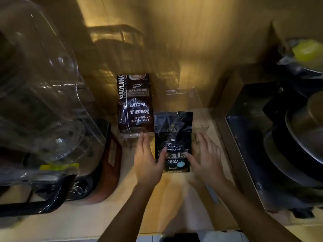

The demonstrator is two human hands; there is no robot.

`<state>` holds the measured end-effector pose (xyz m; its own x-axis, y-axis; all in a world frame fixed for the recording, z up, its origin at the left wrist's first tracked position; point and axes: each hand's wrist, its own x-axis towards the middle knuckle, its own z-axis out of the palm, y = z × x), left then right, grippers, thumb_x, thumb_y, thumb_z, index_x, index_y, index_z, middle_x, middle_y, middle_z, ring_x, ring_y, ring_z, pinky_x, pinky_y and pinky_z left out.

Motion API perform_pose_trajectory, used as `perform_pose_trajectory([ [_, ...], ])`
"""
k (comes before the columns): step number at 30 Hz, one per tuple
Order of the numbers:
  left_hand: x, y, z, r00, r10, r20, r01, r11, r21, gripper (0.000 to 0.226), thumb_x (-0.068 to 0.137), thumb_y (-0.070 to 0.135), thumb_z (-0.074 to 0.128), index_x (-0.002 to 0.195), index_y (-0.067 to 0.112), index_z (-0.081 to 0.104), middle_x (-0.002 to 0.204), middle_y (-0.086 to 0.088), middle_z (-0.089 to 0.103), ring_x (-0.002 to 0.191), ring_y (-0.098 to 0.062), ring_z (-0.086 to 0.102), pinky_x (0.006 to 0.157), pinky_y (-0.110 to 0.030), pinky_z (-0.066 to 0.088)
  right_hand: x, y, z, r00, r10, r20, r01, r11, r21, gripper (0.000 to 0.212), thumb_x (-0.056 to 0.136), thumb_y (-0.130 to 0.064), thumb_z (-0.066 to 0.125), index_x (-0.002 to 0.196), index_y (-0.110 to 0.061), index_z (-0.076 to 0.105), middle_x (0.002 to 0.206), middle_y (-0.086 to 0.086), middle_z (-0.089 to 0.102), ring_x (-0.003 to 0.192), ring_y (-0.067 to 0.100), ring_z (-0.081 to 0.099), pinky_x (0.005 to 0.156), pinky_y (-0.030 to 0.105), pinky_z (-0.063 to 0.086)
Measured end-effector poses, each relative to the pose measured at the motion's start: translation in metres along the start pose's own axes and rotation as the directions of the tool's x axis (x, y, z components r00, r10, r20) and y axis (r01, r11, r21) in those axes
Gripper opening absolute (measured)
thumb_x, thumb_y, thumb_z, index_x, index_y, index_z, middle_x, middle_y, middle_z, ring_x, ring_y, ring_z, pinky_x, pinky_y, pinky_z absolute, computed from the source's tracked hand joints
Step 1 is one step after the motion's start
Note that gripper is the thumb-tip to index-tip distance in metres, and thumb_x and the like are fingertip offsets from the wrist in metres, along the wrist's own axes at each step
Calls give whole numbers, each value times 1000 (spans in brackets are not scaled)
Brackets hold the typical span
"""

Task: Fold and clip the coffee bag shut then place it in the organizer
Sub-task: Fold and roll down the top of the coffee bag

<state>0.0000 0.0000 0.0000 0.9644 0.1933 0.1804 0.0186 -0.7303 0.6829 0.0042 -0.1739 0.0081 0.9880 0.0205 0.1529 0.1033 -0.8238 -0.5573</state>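
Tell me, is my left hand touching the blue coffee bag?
Touching. The head view shows the left hand with its thumb lying on the blue coffee bag.

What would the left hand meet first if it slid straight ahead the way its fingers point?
Probably the clear organizer: the left hand has its fingertips at the organizer's front edge, with the brown coffee bag just behind. Depth is uncertain.

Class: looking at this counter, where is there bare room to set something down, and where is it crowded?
Bare counter lies in front of the black coffee bag, between the forearms. Left is crowded by the blender; right by the stove. Behind, the clear organizer holds the Gaoling bag.
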Motion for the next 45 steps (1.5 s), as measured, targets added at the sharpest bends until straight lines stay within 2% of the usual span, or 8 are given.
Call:
perform_pose_trajectory([
  [6,-8,-2,13,970,-229,81,240,951,-194,64,77,45,64,125,12,38,116,-10,57,109,-25,52,91,-47,47,-4,-10,15,989,132,74,-141,980,138,72,79,-45,60,136,-15,28,140,11,40,128,24,35,106,43,27],
  [19,4,10,23,921,-380,86,388,876,-285,38,63,37,77,79,22,46,83,-7,61,78,-26,59,78,-56,49,10,-29,35,918,394,-34,-374,893,249,57,68,-47,71,100,-11,43,100,8,60,96,25,55,96,44,38],
  [25,3,9,26,963,-269,-20,263,952,-154,21,79,30,65,72,22,46,76,1,61,71,-15,50,78,-30,30,14,-27,35,969,235,-80,-227,969,99,27,86,-35,56,89,-8,49,87,11,63,83,26,58,88,39,35],
  [28,3,12,22,877,-444,184,452,635,-626,16,80,12,65,71,13,51,74,-7,65,71,-21,63,66,-34,52,14,-27,35,971,237,-35,-219,937,271,23,85,-26,58,96,-7,51,91,14,65,82,23,56,84,44,45],
  [30,5,7,18,824,-446,351,529,380,-759,22,76,2,65,64,14,50,65,-2,68,63,-16,65,51,-26,54,16,-26,29,946,304,108,-315,799,512,18,83,-20,61,96,-11,53,96,14,66,87,27,62,79,52,53],
  [31,8,4,14,819,-417,395,549,369,-750,24,75,0,65,64,15,50,63,1,68,61,-13,65,49,-23,54,18,-24,26,925,331,184,-373,709,599,14,81,-16,63,93,-16,55,98,13,67,87,27,64,77,51,55],
  [36,31,0,-3,870,-332,365,493,572,-655,23,74,-3,66,64,14,55,62,7,66,56,-2,63,48,-12,48,35,-8,11,910,298,288,-413,596,689,31,79,-1,62,60,-24,56,64,-5,68,57,1,64,46,15,49],
  [45,37,2,-11,914,-315,254,397,577,-713,23,82,6,59,60,13,61,57,6,64,60,-6,56,59,-17,47,38,-4,6,960,231,160,-271,608,746,30,78,-4,64,55,-21,57,53,-7,59,49,-3,54,44,10,42],
])
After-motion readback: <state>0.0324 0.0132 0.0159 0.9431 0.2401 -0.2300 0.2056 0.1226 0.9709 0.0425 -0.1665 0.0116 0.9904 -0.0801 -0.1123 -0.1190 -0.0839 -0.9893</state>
